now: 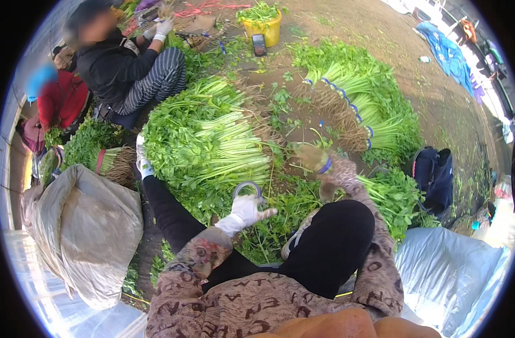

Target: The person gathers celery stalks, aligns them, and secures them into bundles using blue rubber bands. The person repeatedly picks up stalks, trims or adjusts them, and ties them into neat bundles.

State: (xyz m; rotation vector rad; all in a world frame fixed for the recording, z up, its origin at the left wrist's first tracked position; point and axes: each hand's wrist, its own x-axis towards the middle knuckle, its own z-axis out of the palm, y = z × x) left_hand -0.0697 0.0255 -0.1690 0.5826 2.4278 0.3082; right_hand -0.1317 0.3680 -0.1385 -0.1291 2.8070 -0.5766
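Observation:
My left hand (244,213), in a white glove, has a roll of tape (248,186) at its fingers, with the thumb stretched out to the right. My right hand (332,176) is blurred and partly merges with its patterned sleeve. It grips a bundle of celery (388,190), whose leafy end shows beyond the forearm. Blue tape (325,165) circles this bundle near its blurred roots. Before me lies a large heap of loose celery (228,139), roots to the right. Farther off, a curved row of taped celery bundles (367,101) rests on the soil, roots facing left.
A yellow bucket (264,29) of greens stands at the back beside a phone (259,44). One co-worker (114,67) sits at left; another in red (65,101) is behind. A covered pile (88,228), a dark bag (435,179) and plastic sheeting (447,270) flank me.

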